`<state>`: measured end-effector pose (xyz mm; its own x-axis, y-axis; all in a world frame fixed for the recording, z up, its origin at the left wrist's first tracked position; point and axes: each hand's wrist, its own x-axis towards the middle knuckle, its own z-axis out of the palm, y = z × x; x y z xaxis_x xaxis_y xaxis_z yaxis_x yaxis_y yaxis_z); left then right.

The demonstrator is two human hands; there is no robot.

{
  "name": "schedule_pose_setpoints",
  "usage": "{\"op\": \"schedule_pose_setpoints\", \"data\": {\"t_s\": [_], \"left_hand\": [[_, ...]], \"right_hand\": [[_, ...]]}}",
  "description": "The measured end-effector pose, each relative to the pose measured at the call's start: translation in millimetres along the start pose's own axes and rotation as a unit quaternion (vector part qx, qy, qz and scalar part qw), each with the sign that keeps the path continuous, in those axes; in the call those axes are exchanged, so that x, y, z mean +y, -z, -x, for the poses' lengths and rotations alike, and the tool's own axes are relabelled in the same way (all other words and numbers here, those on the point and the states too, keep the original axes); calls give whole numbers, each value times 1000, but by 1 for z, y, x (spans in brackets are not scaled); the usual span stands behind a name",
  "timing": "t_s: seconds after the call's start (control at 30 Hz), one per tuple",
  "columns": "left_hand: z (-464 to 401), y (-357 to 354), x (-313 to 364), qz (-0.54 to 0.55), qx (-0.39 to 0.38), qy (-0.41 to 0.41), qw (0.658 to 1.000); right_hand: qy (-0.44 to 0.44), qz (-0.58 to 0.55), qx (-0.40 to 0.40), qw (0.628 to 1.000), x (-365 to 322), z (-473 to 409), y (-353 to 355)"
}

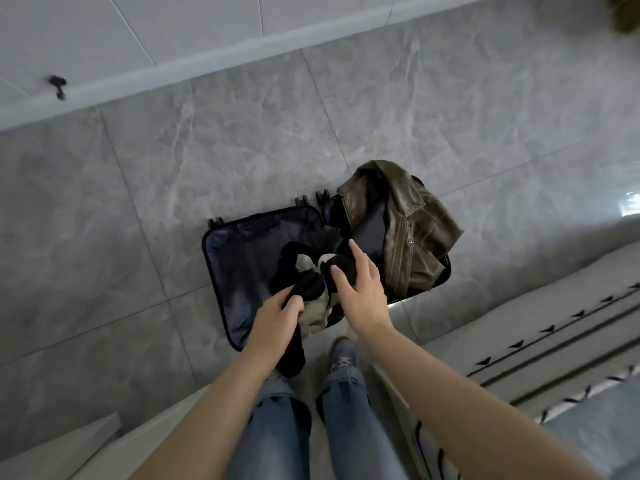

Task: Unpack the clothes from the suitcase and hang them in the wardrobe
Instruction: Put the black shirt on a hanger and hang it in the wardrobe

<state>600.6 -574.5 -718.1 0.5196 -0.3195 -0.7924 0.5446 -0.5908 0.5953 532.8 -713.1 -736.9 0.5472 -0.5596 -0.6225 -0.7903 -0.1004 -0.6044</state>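
Observation:
A dark suitcase (239,258) lies open on the grey tiled floor, its navy lining showing. A brown leather jacket (412,223) is heaped over its right half. I stand above it, and my left hand (277,327) grips a black and beige garment (311,289) lifted over the left half. My right hand (360,285) has its fingers spread and straight and touches the top of the same garment. A black part of the garment hangs down under my left wrist.
A white wall and skirting (173,64) run along the far side of the floor. A bed with patterned grey bedding (554,341) stands close at the right. A pale furniture edge (69,445) sits at the lower left. My jeans and shoe (343,355) are below.

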Motion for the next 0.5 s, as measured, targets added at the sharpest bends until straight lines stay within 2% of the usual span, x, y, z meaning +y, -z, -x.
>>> {"op": "schedule_pose_setpoints", "data": {"t_s": [0.07, 0.17, 0.23, 0.3, 0.43, 0.5], "left_hand": [[28, 4, 22, -26, -15, -37, 999], [66, 9, 51, -52, -30, -92, 994], [93, 11, 68, -52, -30, -105, 993], [114, 10, 77, -35, -11, -111, 993], [150, 12, 87, -1, 62, -104, 993], [161, 14, 89, 14, 66, -106, 992]], "right_hand": [[-27, -6, -21, 999, -15, 7, 16], [-72, -95, -38, 992, -30, 28, 37], [-61, -77, -19, 995, -39, 49, 52], [-60, -61, 1, 996, -45, 68, 65], [-107, -139, 26, 984, -55, 108, 92], [-106, -162, 44, 980, -59, 126, 104]]}}
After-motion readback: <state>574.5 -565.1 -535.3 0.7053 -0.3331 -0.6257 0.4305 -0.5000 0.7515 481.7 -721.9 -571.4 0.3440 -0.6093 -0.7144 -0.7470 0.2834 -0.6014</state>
